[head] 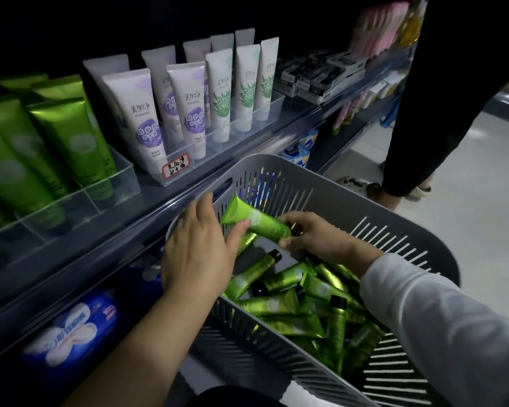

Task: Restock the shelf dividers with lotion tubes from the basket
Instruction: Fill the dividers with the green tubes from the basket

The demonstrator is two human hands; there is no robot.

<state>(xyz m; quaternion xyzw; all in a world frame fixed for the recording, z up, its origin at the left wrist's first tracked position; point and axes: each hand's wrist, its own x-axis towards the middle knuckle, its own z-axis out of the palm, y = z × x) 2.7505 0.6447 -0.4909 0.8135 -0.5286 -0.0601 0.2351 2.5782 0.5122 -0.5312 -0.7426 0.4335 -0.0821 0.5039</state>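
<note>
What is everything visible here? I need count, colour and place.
basket: one, grey, lower right
held tube: one, green, above basket
loose tubes: many, green, inside basket
shelf tubes: several, green, left divider
purple tubes: several, white-purple, middle divider
aloe tubes: several, white-green, right of those
label: one, red-white, middle divider front
packs: some, blue-white, bottom left
bystander: one, dark clothes, upper right
left hand: one, thumb on held tube
right hand: one, grips held tube's cap end

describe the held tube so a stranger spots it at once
Find the grey slotted basket by the shelf. Above its pile of green tubes, one raised tube is near the far wall. It alone is off the pile, gripped by the right hand.
</note>
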